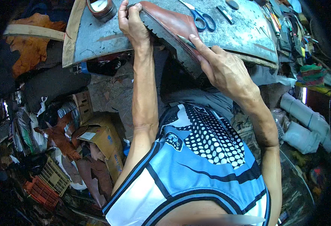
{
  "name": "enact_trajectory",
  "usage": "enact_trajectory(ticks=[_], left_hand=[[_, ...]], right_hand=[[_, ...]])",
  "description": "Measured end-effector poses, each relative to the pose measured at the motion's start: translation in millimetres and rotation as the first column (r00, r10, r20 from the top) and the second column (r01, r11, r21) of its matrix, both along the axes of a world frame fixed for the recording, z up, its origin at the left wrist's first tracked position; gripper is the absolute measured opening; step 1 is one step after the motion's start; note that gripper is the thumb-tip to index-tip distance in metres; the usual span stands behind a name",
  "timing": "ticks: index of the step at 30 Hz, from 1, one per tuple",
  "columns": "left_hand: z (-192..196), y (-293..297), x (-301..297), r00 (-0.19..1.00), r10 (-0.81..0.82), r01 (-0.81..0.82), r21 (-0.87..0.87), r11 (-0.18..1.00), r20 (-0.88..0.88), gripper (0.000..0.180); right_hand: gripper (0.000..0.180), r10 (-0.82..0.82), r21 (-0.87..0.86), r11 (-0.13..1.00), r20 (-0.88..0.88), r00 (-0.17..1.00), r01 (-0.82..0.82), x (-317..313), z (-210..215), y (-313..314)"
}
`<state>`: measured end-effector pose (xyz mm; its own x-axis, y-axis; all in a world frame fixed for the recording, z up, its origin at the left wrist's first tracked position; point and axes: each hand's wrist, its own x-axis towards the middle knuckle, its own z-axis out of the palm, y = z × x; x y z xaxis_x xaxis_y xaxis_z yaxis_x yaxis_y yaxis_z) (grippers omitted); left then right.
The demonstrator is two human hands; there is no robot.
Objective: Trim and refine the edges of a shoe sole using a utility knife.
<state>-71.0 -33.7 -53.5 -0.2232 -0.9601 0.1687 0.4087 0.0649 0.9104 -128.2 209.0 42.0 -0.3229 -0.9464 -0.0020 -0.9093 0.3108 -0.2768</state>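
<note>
While left fingers (122, 12) grip a leather piece (169, 16) and right fingers (201, 45) a pointed tool (185, 40), a tub (104, 15) holds something white (99, 5).

The shoe (169, 17) is of glossy reddish-brown leather, with a line of pale stitching across the upper and a dark, jagged edge along the side nearest the person; it is tilted and set diagonally over the near edge of the table (244, 35), its narrow end at the upper left. The pencil (186, 40), slim and greenish, slants across the leather, point toward the upper left, rear part hidden.
</note>
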Motion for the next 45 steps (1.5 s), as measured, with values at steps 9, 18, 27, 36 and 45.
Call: enact_trajectory(ticks=[9, 18, 27, 36, 45], left_hand=[[0.0, 0.3, 1.2, 1.0, 0.01, -0.01, -0.012, 1.0, 0.008, 0.052], [0.3, 1.8, -0.6, 1.0, 0.014, -0.013, -0.025, 1.0, 0.016, 0.052], [1.2, 1.4, 1.6, 1.0, 0.011, -0.01, -0.042, 0.999, 0.022, 0.052], [1.8, 3.2, 2.0, 0.999, 0.021, -0.019, -0.062, 0.998, 0.031, 0.051], [-2.8, -0.4, 1.0, 0.999, 0.023, -0.022, -0.057, 0.998, 0.034, 0.052]], right_hand=[[0.052, 0.014, 0.014, 1.0, 0.0, 1.0, -0.014, -1.4, 1.9, -1.6], [0.061, 0.013, 0.026, 1.0, -0.023, 1.0, -0.012, -0.6, -3.1, 2.1], [0.051, 0.013, 0.038, 0.999, -0.014, 1.0, -0.012, 2.3, 6.5, -5.8], [0.05, 0.017, 0.033, 0.999, -0.014, 1.0, -0.017, 0.1, 6.0, -12.2], [0.048, 0.059, -0.029, 0.998, -0.022, 0.998, -0.06, -3.1, 5.3, -18.7]])
